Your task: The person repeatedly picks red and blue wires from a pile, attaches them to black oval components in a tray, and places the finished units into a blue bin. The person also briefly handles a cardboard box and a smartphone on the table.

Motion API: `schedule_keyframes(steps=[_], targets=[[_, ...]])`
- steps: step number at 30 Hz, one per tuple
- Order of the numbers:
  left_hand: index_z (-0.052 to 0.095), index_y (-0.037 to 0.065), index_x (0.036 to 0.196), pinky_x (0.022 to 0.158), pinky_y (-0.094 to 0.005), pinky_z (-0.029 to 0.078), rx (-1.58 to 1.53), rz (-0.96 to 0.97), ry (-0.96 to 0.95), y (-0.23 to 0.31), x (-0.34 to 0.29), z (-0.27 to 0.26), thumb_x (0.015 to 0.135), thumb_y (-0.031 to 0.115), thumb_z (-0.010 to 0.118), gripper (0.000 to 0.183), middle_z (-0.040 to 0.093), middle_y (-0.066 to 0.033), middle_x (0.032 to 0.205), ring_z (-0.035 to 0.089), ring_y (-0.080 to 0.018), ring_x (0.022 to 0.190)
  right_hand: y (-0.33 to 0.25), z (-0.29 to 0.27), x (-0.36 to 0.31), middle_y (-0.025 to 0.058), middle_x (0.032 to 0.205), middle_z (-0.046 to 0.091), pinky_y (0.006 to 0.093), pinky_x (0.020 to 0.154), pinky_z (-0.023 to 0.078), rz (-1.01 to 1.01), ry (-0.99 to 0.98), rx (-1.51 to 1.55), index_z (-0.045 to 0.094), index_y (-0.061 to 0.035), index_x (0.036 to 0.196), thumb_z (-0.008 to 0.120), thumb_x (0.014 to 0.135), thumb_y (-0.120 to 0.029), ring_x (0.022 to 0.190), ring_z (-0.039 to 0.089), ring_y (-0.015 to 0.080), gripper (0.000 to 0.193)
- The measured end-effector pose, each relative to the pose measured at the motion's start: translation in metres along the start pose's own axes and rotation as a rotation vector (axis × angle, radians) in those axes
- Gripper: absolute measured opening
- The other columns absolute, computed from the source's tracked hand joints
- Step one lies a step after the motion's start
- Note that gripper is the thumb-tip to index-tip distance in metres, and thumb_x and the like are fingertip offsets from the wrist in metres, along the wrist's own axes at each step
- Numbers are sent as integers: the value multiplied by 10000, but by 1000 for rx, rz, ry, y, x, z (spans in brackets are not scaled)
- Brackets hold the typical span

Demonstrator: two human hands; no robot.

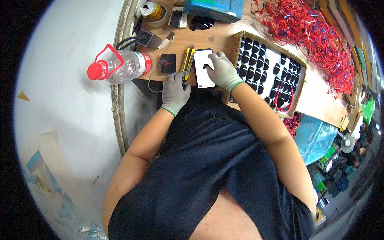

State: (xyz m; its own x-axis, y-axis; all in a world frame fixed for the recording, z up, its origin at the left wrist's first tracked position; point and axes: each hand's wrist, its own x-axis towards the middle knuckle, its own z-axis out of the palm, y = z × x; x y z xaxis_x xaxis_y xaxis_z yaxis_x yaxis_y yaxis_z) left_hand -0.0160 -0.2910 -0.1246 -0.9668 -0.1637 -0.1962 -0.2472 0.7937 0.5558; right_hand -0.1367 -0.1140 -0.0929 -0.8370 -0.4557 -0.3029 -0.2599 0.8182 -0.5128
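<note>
white flat rectangular panel (202,69) lies on the wooden bench, long axis running away from the person; gloved right hand (221,72) presses flat on it; gloved left hand (175,91) rests curled just left, grasping nothing visible

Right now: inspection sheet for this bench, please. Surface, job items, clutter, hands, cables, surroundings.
Surface: wooden bench top, crowded.
Job items: white rectangular panel with dark rim, lying flat; small black piece on it at the fingertips.
Clutter: yellow utility knife, black square pad, plastic bottle with red cap, tape roll, cardboard tray of black oval pieces.
Hands: left hand gloved, at the bench edge beside the knife; right hand gloved, resting on the panel.
Cables: heap of red wire loops; black adapter cord.
Surroundings: pale floor, blue plastic bag.
</note>
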Motion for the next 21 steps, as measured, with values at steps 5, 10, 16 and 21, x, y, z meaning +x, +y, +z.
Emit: schedule_keyframes(steps=[5, 10, 16, 21], targets=[[540, -2, 1147, 892, -478, 489, 44, 28, 29, -9, -5, 9, 781, 144, 727, 436, 575, -226, 1133, 588, -417, 1037, -8, 4, -7, 337, 1271, 493, 434, 988, 492, 316, -129, 63, 378, 89, 1363, 667, 821, -148, 1133, 593, 448, 659], [556, 5, 1108, 814, -481, 506, 5, -86, -50, -8, 3, 6, 818, 165, 724, 371, 600, -224, 1046, 617, -418, 951, -24, 12, -24, 347, 1270, 464, 414, 929, 535, 250, -351, -180, 95, 120, 1498, 667, 771, -48, 1076, 629, 432, 940], [565, -16, 1106, 816, -468, 513, -63, -62, 45, -18, 3, 14, 841, 207, 733, 384, 615, -219, 1023, 624, -412, 928, -16, 32, -26, 319, 1250, 473, 396, 898, 550, 180, -270, -265, 53, 102, 1514, 696, 750, -47, 1025, 633, 411, 1010], [553, -31, 1079, 818, -439, 516, -203, -204, 60, -17, 3, 11, 836, 224, 750, 403, 615, -219, 993, 635, -367, 904, -19, 24, -12, 379, 1374, 362, 413, 1039, 478, 226, -235, 0, -44, 99, 1508, 809, 700, -126, 1180, 554, 467, 1197]])
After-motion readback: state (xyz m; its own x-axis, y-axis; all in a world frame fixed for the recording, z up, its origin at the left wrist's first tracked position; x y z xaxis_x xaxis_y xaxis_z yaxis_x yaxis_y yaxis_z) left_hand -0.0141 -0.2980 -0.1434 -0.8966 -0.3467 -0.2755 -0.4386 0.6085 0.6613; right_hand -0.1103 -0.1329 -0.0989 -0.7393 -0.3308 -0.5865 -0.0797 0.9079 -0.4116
